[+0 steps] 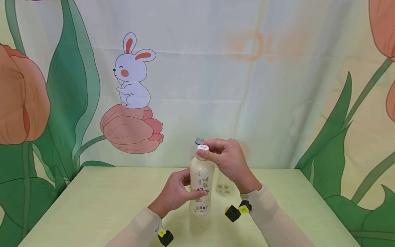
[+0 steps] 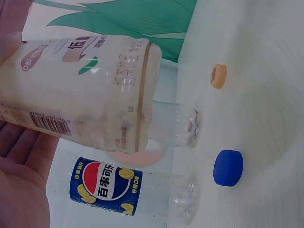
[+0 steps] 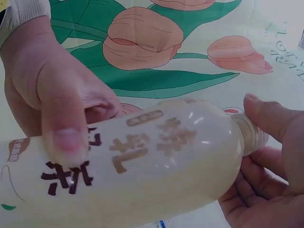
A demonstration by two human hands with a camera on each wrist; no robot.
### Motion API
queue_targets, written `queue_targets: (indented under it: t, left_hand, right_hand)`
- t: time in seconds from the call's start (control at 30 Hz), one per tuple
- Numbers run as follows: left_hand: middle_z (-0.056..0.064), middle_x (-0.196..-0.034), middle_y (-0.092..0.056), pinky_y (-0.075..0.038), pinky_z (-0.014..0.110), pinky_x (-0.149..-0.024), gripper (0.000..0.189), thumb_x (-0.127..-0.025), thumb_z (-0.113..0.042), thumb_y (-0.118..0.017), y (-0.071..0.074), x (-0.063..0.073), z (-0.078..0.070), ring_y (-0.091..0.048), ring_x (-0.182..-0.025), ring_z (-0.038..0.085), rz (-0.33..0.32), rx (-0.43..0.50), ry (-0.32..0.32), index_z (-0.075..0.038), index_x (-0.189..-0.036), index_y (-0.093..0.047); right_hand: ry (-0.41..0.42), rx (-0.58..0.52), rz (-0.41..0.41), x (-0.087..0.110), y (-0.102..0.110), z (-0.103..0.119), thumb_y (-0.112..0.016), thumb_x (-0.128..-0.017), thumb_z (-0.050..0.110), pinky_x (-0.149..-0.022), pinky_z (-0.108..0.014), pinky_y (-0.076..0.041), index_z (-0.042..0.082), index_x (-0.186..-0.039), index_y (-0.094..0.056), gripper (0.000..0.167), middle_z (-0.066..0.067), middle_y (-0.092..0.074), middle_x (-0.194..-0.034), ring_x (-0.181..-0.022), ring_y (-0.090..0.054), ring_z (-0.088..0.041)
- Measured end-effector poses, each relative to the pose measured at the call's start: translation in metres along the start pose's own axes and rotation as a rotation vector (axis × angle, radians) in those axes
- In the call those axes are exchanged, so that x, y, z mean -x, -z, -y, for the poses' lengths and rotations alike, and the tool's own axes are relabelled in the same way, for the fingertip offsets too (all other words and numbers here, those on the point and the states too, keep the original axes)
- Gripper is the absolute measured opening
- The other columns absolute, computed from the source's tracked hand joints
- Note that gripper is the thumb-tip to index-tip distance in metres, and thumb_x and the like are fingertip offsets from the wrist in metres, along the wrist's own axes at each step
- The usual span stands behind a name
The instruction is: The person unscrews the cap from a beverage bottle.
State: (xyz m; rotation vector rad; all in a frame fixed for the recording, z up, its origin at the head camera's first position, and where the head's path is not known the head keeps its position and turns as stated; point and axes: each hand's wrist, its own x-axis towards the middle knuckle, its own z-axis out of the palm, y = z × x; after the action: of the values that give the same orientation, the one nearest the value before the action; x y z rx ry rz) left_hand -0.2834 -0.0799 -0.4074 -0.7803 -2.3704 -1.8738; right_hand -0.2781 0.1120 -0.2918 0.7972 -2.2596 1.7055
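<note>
A milky-white drink bottle (image 1: 202, 171) with printed characters is held upright in front of me. My left hand (image 1: 172, 192) grips its body, thumb across the label. At the top, my right hand (image 1: 229, 159) pinches the white cap (image 1: 202, 147) between thumb and fingers. The left wrist view shows the bottle's base raised off the table. In the right wrist view the bottle's neck (image 3: 249, 133) shows, while the right fingers hide much of the cap.
Behind stand an uncapped clear bottle with a blue cola label (image 2: 107, 185) and another clear bottle (image 1: 224, 188). A blue cap (image 2: 228, 167) and an orange cap (image 2: 218, 76) lie on the table (image 1: 117, 195). A printed curtain (image 1: 197, 75) hangs at the back.
</note>
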Motion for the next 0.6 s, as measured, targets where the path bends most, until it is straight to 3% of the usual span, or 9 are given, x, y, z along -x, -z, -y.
queue_targets:
  t: [0.17,0.3,0.37,0.43,0.5,0.6]
  left_hand:
    - [0.004,-0.116,-0.075,-0.059,0.034,-0.094,0.047,-0.081,-0.024,-0.088,0.006,0.001,0.000,-0.074,-0.101,0.020,0.049,0.011,-0.001,-0.015,-0.123,-0.069]
    - [0.008,-0.116,-0.076,-0.059,0.035,-0.094,0.046,-0.082,-0.021,-0.087,0.010,0.000,0.000,-0.074,-0.101,0.022,0.095,0.015,-0.011,-0.012,-0.123,-0.069]
    - [0.008,-0.115,-0.076,-0.059,0.035,-0.094,0.046,-0.082,-0.021,-0.087,0.012,0.000,0.000,-0.074,-0.101,0.022,0.120,0.017,-0.013,-0.011,-0.123,-0.069]
    - [0.008,-0.116,-0.076,-0.059,0.035,-0.094,0.045,-0.082,-0.020,-0.087,0.014,-0.001,-0.001,-0.074,-0.101,0.022,0.145,0.026,-0.009,-0.012,-0.123,-0.069]
    - [0.009,-0.116,-0.076,-0.059,0.036,-0.093,0.045,-0.082,-0.018,-0.086,0.014,-0.002,-0.001,-0.074,-0.100,0.023,0.173,0.037,-0.017,-0.011,-0.123,-0.069]
    - [0.010,-0.115,-0.076,-0.060,0.035,-0.092,0.045,-0.081,-0.015,-0.086,0.013,-0.003,0.001,-0.074,-0.099,0.024,0.193,0.059,-0.041,-0.010,-0.122,-0.070]
  right_hand:
    - [0.021,-0.043,0.067,-0.003,0.001,0.000,-0.083,-0.087,0.014,-0.064,-0.026,-0.056,0.006,-0.106,-0.080,0.021,-0.002,-0.077,-0.096,-0.079,-0.066,-0.019]
    - [-0.012,-0.110,0.123,-0.004,0.006,-0.001,-0.082,-0.087,0.013,-0.047,-0.021,-0.040,0.003,-0.108,-0.078,0.023,0.001,-0.075,-0.090,-0.068,-0.059,-0.014]
    - [-0.013,-0.123,0.158,-0.006,0.009,-0.004,-0.081,-0.088,0.014,-0.046,-0.020,-0.039,0.002,-0.108,-0.078,0.024,0.002,-0.074,-0.090,-0.067,-0.059,-0.012]
    - [0.008,-0.124,0.198,-0.007,0.012,-0.007,-0.080,-0.089,0.014,-0.051,-0.020,-0.047,0.001,-0.109,-0.077,0.024,0.002,-0.074,-0.093,-0.070,-0.063,-0.012]
    - [0.032,-0.129,0.245,-0.009,0.015,-0.011,-0.078,-0.090,0.013,-0.063,-0.024,-0.056,0.000,-0.110,-0.076,0.023,0.002,-0.074,-0.098,-0.079,-0.068,-0.013]
    - [0.054,-0.161,0.304,-0.011,0.020,-0.015,-0.077,-0.091,0.013,-0.076,-0.027,-0.060,-0.002,-0.111,-0.074,0.025,0.000,-0.073,-0.102,-0.085,-0.069,-0.015]
